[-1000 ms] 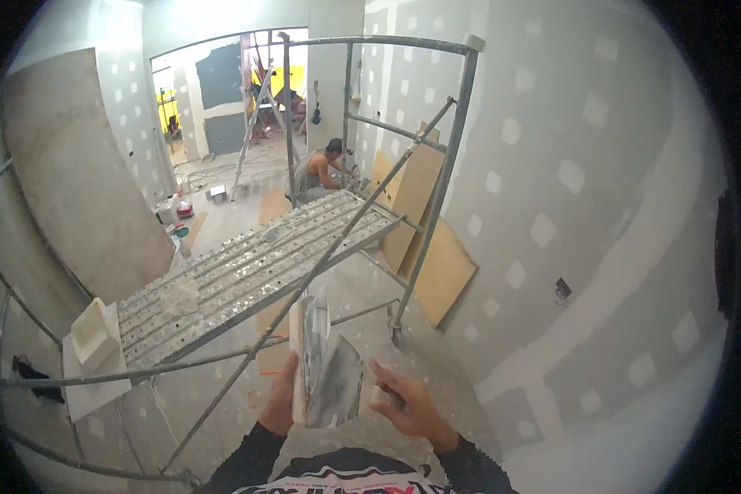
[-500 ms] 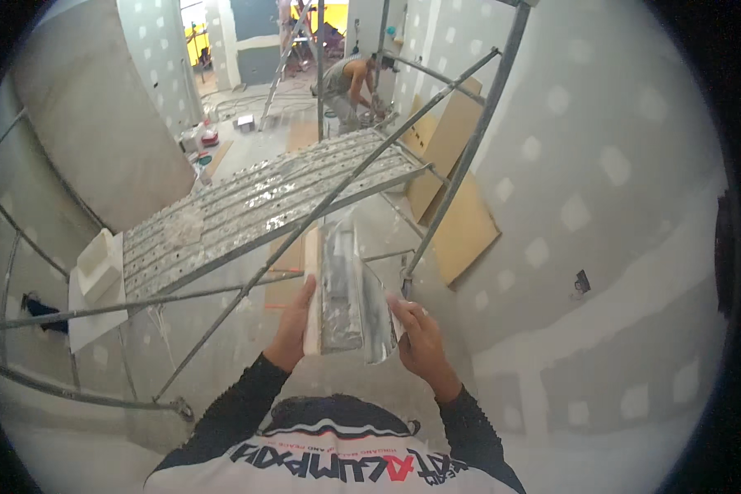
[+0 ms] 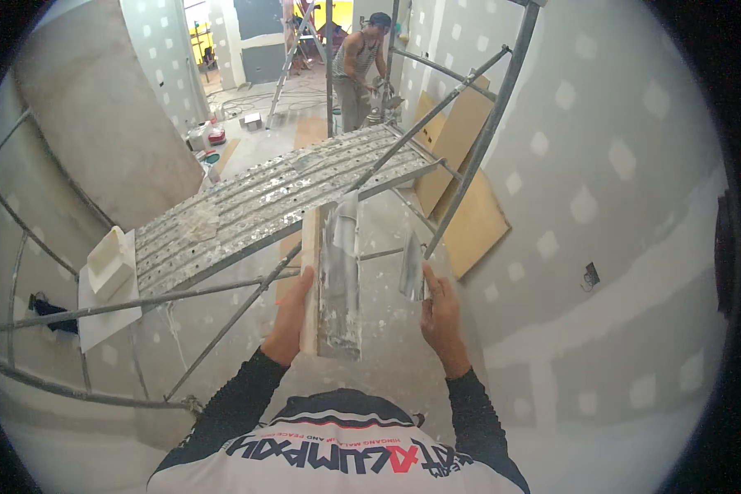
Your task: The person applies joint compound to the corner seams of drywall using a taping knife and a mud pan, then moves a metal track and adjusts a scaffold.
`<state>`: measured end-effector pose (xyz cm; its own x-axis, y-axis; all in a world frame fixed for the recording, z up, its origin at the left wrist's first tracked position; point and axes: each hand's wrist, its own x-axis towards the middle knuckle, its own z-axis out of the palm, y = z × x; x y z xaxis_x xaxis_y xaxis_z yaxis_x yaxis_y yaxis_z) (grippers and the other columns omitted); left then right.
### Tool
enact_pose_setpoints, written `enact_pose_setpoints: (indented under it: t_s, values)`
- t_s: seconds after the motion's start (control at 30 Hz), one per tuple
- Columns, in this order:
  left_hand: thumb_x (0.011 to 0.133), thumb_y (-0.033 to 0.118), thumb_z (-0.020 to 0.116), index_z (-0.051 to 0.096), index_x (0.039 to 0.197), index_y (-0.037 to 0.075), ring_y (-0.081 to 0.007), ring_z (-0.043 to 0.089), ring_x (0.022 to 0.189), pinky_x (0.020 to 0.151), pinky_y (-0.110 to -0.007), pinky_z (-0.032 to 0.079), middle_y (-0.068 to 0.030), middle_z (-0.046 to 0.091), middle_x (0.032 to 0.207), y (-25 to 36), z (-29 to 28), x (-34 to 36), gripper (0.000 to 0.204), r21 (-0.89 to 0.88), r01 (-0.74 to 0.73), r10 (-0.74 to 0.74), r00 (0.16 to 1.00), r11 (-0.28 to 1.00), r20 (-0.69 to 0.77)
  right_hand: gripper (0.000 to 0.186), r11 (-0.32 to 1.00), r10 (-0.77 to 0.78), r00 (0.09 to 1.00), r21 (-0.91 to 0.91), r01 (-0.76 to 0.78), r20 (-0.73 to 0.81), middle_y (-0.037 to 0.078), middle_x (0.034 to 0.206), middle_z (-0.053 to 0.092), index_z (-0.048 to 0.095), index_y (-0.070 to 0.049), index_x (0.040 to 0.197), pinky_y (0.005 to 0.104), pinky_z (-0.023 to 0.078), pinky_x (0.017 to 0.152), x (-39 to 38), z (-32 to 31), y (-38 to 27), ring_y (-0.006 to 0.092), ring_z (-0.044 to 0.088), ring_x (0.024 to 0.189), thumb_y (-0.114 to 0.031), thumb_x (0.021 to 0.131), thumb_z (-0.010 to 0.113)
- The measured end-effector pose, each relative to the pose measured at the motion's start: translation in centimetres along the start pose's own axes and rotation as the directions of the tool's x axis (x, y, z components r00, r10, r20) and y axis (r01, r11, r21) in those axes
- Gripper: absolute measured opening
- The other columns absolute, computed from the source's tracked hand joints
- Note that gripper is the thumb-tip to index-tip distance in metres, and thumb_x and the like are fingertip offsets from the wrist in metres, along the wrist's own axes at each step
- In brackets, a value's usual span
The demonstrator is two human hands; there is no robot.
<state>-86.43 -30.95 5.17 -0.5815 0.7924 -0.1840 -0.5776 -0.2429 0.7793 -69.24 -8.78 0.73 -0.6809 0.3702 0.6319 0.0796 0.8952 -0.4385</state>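
Note:
My left hand [image 3: 291,319] grips the pale wooden edge of a long, narrow board [image 3: 340,323], held out in front of me. Grey-white joint compound [image 3: 344,239] is smeared along the board's face, with a thicker strip at the far end. On the right, my right hand [image 3: 443,325] is closed round a wide putty knife [image 3: 410,267], its handle hidden in the fingers. The knife's metal blade points away from me, streaked with compound, and there is a gap between it and the board.
A perforated metal scaffold plank [image 3: 280,193] crosses ahead, framed by a diagonal scaffold tube [image 3: 490,132]. At its left end sits a white tub [image 3: 109,263]. Yellowish panels [image 3: 477,222] lean on the patched right wall. Beyond, a co-worker [image 3: 360,70] stands near a stepladder [image 3: 288,62].
My right hand has moved the putty knife away from the board, to the right and a little farther out. The co-worker has straightened up from a bend.

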Motion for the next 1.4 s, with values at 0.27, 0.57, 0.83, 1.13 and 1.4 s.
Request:
enact_pose_setpoints:
  t_s: [0.27, 0.57, 0.83, 1.13, 1.4]
  values:
    - [0.096, 0.047, 0.051, 0.052, 0.124, 0.001, -0.0127, 0.066, 0.08, 0.067, -0.027, 0.057, -0.0078, 0.064, 0.102, -1.7, -2.3, -0.6, 0.053, 0.021, 0.026, -0.027, 1.0, 0.999, 0.011, 0.067, 0.974, -0.209, 0.978, -0.084, 0.21, 0.029, 0.014, 0.093, 0.055, 0.041, -0.012, 0.144, 0.04, 0.049, 0.061, 1.6, 2.8, -1.5, 0.0308, 0.057, 0.072, 0.004, 0.08, 0.055]
    - [0.097, 0.048, 0.049, 0.056, 0.121, 0.003, -0.0112, 0.066, 0.076, 0.062, -0.026, 0.057, -0.0062, 0.065, 0.098, -1.7, -2.7, -1.5, 0.052, -0.179, 0.142, -0.153, 0.987, 0.973, -0.051, 0.068, 0.976, -0.207, 0.972, -0.048, 0.213, 0.109, 0.016, 0.091, 0.058, 0.043, -0.013, 0.143, 0.0412, 0.05, 0.062, -1.6, 4.3, -4.6, 0.0302, 0.059, 0.071, 0.002, 0.078, 0.055]
    - [0.1, 0.036, 0.049, 0.049, 0.126, 0.0, -0.012, 0.058, 0.094, 0.081, -0.027, 0.048, -0.0067, 0.059, 0.108, 1.6, -7.2, -2.2, 0.044, 0.203, -0.313, 0.34, 0.933, 0.928, -0.116, 0.054, 0.998, 0.055, 0.998, 0.04, -0.054, -0.018, 0.018, 0.106, 0.057, 0.04, -0.008, 0.144, 0.036, 0.049, 0.071, -3.1, 3.1, -2.5, 0.0305, 0.06, 0.085, -0.004, 0.091, 0.052]
    - [0.102, 0.032, 0.045, 0.041, 0.13, -0.004, -0.0168, 0.052, 0.104, 0.09, -0.03, 0.041, -0.0122, 0.056, 0.115, 2.7, -4.9, -2.9, 0.046, 0.638, -0.558, 0.793, 0.592, 0.53, -0.141, 0.048, 0.902, 0.133, 0.98, 0.393, -0.181, 0.148, 0.012, 0.089, 0.048, 0.053, -0.009, 0.135, 0.0292, 0.043, 0.067, -7.4, 1.8, -13.6, 0.0216, 0.051, 0.077, 0.001, 0.089, 0.057]
    - [0.101, 0.027, 0.047, 0.044, 0.125, -0.009, -0.0204, 0.057, 0.091, 0.08, -0.034, 0.047, -0.0183, 0.062, 0.101, -0.4, -3.9, -4.0, 0.043, 0.735, -0.487, 0.753, 0.656, 0.473, -0.05, 0.044, 0.905, 0.133, 0.984, 0.39, -0.17, 0.122, 0.015, 0.087, 0.05, 0.059, -0.009, 0.129, 0.0299, 0.043, 0.066, -1.5, 4.6, -13.5, 0.0246, 0.051, 0.075, 0.004, 0.087, 0.056]
